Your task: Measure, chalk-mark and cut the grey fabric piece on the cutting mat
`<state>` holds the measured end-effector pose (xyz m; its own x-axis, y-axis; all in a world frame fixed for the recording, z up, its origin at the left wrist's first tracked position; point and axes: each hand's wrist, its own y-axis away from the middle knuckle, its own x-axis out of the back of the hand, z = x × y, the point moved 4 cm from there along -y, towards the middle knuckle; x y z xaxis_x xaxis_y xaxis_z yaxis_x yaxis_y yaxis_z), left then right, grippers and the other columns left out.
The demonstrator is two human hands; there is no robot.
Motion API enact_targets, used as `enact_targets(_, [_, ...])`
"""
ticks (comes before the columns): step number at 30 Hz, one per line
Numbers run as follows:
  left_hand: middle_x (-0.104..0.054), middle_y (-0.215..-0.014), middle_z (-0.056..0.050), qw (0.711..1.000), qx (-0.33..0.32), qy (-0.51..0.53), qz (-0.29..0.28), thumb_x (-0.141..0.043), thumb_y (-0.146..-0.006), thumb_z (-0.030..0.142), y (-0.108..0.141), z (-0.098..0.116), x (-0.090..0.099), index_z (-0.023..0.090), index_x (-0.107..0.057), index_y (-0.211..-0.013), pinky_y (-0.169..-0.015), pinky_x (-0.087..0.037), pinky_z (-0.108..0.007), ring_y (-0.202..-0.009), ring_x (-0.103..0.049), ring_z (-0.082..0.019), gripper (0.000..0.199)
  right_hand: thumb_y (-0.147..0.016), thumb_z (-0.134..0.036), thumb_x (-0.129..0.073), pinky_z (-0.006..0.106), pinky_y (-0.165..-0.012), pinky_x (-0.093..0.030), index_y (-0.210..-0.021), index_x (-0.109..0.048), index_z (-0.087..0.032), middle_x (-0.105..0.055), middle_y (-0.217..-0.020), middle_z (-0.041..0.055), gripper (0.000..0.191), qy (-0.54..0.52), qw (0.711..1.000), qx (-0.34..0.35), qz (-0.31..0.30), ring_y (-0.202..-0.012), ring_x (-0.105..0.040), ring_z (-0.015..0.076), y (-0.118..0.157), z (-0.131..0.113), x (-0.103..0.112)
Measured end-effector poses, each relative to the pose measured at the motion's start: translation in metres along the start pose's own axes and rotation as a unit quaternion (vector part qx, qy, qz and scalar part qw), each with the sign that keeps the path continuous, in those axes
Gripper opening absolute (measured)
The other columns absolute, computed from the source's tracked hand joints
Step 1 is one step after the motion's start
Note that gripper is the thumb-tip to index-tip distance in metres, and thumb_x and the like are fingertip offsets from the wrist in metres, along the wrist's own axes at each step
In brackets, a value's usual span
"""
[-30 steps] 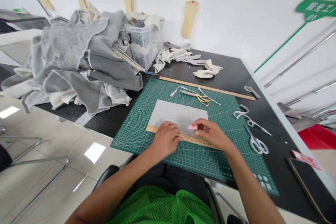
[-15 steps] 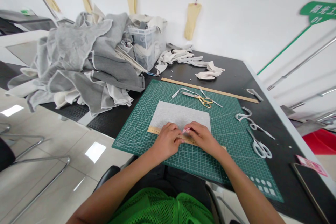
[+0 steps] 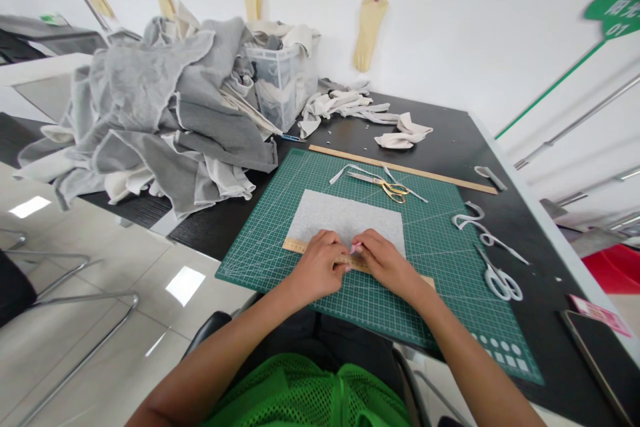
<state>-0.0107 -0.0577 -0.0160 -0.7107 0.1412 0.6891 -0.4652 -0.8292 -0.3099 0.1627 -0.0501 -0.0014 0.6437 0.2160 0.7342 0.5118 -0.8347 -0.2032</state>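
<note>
A light grey cloth rectangle (image 3: 345, 213) lies flat on the green cutting mat (image 3: 260, 240). Along its near edge runs a short wooden ruler (image 3: 295, 245). My left hand (image 3: 323, 263) rests on the ruler, its fingers closed around the ruler's edge. Just to the right, my right hand (image 3: 383, 257) pinches a small pinkish piece (image 3: 355, 248) over the ruler and cloth. Beyond the cloth are gold-handled scissors (image 3: 387, 188) with thin cloth strips around them.
A long wooden ruler (image 3: 400, 168) crosses the mat's far edge. White-handled scissors (image 3: 501, 282) and a phone (image 3: 600, 353) lie at the right. Grey cloths (image 3: 145, 107) are heaped at the left beside a clear plastic bin (image 3: 280, 87).
The view has shifted slightly. Both hands keep nearly the same places at the ruler and cloth.
</note>
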Motion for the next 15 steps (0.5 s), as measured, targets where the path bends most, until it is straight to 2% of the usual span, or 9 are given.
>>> enact_targets(9, [-0.064,-0.087,-0.003,1.0,-0.019,0.014,0.002,-0.077,-0.08,0.01,-0.003,-0.003,-0.003,0.02,-0.071,-0.085,-0.09,-0.046,-0.037,-0.096,-0.056,-0.022,0.012,-0.106,-0.02,-0.042,0.036,-0.088,-0.049,-0.107,-0.063,-0.023,-0.062,-0.101,0.0075,0.02,0.007,1.0,0.001,-0.005,-0.096,-0.061,0.023,-0.001,-0.004,0.0])
enact_targets(12, [-0.064,-0.087,-0.004,1.0,-0.019,0.019,0.002,-0.077,-0.08,0.012,-0.003,-0.002,-0.001,0.02,-0.072,-0.083,-0.089,-0.046,-0.037,-0.097,-0.056,-0.023,0.01,-0.106,-0.027,-0.048,0.036,-0.084,-0.049,-0.106,-0.066,-0.023,-0.066,-0.098,0.0075,0.019,0.001,1.0,0.005,0.012,-0.092,-0.063,0.023,0.001,-0.001,0.014])
enact_targets(15, [-0.064,-0.086,-0.003,0.999,-0.017,0.037,0.002,-0.078,-0.08,0.012,-0.003,-0.002,0.001,0.02,-0.073,-0.085,-0.089,-0.046,-0.038,-0.096,-0.057,-0.023,0.01,-0.103,-0.036,-0.055,0.035,-0.078,-0.049,-0.102,-0.071,-0.023,-0.07,-0.094,0.0073,0.02,-0.014,0.999,-0.025,0.035,-0.085,-0.064,0.0224,0.009,0.011,0.038])
